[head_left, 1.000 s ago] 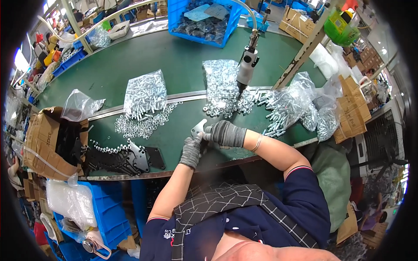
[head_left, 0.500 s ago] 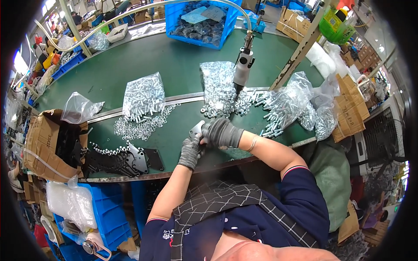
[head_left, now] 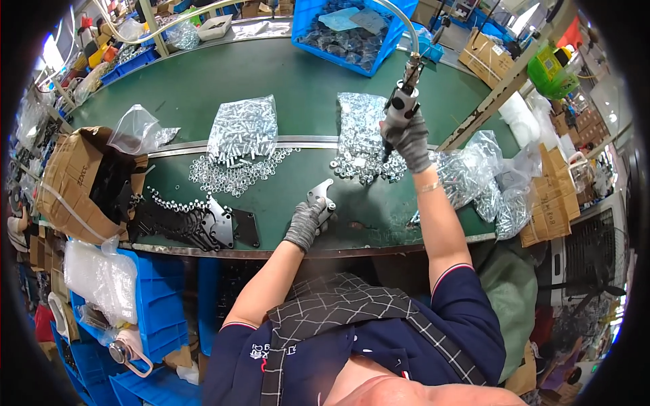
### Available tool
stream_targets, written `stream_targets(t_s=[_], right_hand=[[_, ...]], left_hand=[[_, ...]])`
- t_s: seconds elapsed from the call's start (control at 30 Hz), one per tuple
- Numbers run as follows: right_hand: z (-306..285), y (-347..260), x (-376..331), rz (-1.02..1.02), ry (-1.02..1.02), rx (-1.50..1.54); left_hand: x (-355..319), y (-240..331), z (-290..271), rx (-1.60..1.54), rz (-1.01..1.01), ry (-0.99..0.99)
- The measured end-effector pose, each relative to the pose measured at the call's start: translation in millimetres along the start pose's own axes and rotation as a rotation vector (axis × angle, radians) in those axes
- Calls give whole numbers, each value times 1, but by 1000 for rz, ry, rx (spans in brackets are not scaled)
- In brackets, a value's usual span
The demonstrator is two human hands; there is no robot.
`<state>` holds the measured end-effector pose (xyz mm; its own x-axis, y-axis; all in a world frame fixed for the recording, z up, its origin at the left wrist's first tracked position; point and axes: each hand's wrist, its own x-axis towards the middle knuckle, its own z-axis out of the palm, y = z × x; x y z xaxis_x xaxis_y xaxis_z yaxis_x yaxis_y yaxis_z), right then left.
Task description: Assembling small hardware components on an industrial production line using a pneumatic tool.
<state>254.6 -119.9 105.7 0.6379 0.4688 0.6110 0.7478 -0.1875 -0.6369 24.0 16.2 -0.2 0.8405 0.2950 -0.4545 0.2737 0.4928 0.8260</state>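
Observation:
My left hand (head_left: pixel 306 222), in a grey glove, holds a small flat metal bracket (head_left: pixel 321 196) on the green bench (head_left: pixel 291 203) near its front edge. My right hand (head_left: pixel 410 141), also gloved, is raised and wrapped around the body of a hanging pneumatic screwdriver (head_left: pixel 401 108), whose hose runs up and away. The tool hangs above a heap of loose silver fasteners (head_left: pixel 362 162), to the right of the bracket.
A clear bag of silver screws (head_left: pixel 245 132) lies mid-bench, with washers (head_left: pixel 227 177) spilled below it. Dark metal plates (head_left: pixel 196 227) are stacked at front left beside a cardboard box (head_left: pixel 68 179). More bags of hardware (head_left: pixel 481 179) sit right; a blue crate (head_left: pixel 352 30) stands behind.
My right hand left the bracket, rose to the right and took hold of the hanging screwdriver. My left hand stays on the bracket.

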Motion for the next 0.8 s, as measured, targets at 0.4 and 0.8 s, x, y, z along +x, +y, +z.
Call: stream_targets(t_s=[0.4,0.8], right_hand=[[53,-98,-66,147,-66,1046],[58,-99,-77,139,-49,911]], left_hand=[[2,-6,-3,-91,-29,-49],[12,-20,-2,-172,28,-42]])
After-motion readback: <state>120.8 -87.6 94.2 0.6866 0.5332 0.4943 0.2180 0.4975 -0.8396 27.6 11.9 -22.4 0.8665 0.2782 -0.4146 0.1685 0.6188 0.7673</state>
